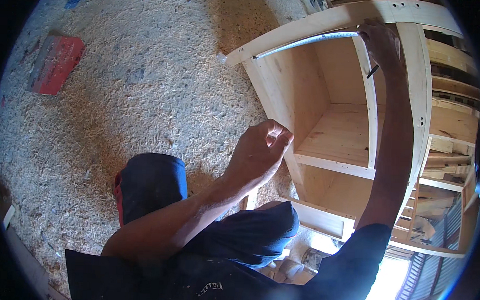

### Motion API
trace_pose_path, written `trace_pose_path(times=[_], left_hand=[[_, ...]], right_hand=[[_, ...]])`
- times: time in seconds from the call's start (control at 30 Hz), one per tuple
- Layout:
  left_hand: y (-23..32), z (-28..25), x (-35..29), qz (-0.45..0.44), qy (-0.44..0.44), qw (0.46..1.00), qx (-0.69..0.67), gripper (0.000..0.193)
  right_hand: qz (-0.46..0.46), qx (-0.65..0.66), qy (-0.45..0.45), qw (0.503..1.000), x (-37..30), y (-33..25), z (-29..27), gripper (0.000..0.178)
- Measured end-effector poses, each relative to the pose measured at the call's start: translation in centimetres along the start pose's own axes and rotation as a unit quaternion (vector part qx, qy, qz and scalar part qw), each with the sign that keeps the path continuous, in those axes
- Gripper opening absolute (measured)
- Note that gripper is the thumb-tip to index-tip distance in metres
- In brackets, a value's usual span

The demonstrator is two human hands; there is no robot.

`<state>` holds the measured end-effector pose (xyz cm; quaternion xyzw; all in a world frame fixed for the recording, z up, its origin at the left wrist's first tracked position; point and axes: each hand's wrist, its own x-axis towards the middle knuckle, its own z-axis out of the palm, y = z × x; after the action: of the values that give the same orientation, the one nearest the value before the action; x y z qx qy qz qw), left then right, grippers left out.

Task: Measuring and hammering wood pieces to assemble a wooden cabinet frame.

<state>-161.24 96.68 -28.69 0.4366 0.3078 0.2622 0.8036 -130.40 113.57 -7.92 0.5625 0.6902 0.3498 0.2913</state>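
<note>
Shaving-strewn floor (158,78) lies left of a pale wooden cabinet (338,129). Under its far top rail (308,26), a measuring tape (312,38) spans the opening; with no hand on its left end, it could slip or sag. The right hand (380,46) reaches far, fingers apparently clamped on its right end; the left hand (262,148) hangs bent-wristed, fingertips curled together.

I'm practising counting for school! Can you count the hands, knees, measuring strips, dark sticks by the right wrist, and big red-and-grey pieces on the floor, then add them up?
Hands: 2 (left hand, right hand)
Knees: 2 (left knee, right knee)
Measuring strip: 1
Dark stick: 1
Big red-and-grey piece: 1
Total: 7
</note>
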Motion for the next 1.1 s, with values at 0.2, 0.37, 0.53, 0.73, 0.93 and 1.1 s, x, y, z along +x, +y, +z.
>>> trace_pose_path(times=[0.2, 0.37, 0.53, 0.73, 0.93, 1.1], left_hand=[[0.0, 0.0, 0.3, 0.002, 0.006, 1.000, -0.001, 0.031], [-0.4, -0.1, 0.4, 0.031, -0.010, 0.999, -0.007, 0.038], [-1.0, 0.1, 0.5, 0.033, -0.003, 0.999, -0.017, 0.036], [-1.0, 0.1, 0.7, 0.031, -0.014, 0.999, -0.030, 0.032], [-0.5, 0.0, 0.3, 0.034, -0.004, 0.999, 0.004, 0.033], [-0.7, -0.2, 0.6, 0.023, -0.020, 0.999, -0.024, 0.033]], right_hand=[[-0.074, 0.050, -0.013, 0.996, 0.3, 0.5, -0.5, 0.013], [-0.076, 0.057, 0.003, 0.995, 0.3, 0.5, -0.5, 0.011], [-0.080, 0.061, -0.016, 0.995, 0.3, 0.8, -0.5, 0.013], [-0.072, 0.053, -0.019, 0.996, 0.6, 0.9, 0.1, 0.014], [-0.090, 0.032, -0.011, 0.995, 1.0, 0.9, 0.0, 0.010], [-0.072, 0.045, -0.037, 0.996, 1.0, 0.5, -0.5, 0.010]])
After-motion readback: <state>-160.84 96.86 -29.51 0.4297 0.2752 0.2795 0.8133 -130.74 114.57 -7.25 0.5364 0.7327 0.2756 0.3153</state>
